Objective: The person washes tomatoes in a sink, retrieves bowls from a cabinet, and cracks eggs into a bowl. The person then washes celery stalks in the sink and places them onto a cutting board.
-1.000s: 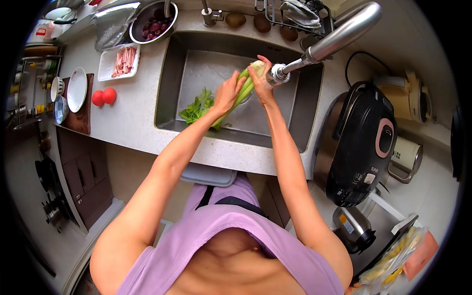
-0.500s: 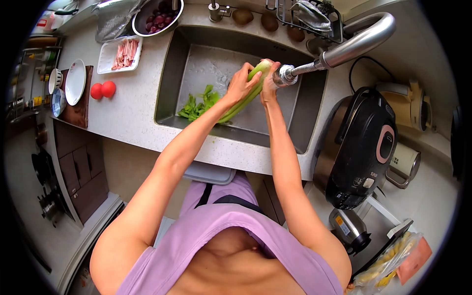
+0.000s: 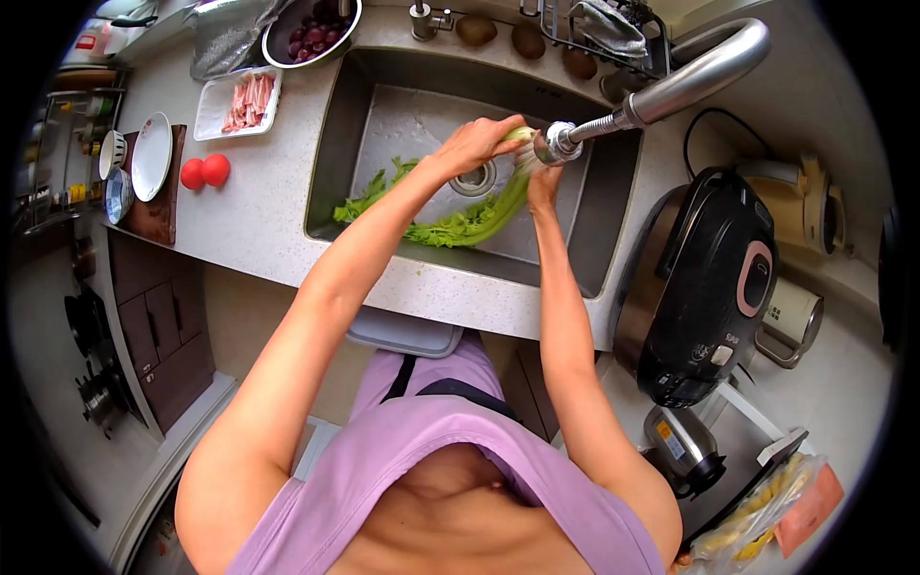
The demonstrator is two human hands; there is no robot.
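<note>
Over the right part of the steel sink (image 3: 402, 120), water from the faucet (image 3: 632, 113) falls on a bunch of celery (image 3: 494, 216). My left hand (image 3: 477, 144) is closed on its pale base end, just left of the faucet head. Below the faucet head, my right hand (image 3: 543, 184) is wrapped round the stalks, its fingers partly hidden by the faucet and the water. The stalks curve down and left, and the leaves lie along the near side of the sink, passing under my left forearm. The round drain (image 3: 473, 179) shows between my hands.
Left of the sink are a meat tray (image 3: 207, 117), two tomatoes (image 3: 216, 171), a white plate (image 3: 151, 158) on a brown board and a bowl of dark red fruit (image 3: 316, 40). A black rice cooker (image 3: 714, 287) stands at the right, a dish rack (image 3: 575, 38) behind.
The celery has swung round, its stalks now curving towards the near side with more leaves showing. My left hand has moved right to the base, my right hand slightly down. The drain has come into view.
</note>
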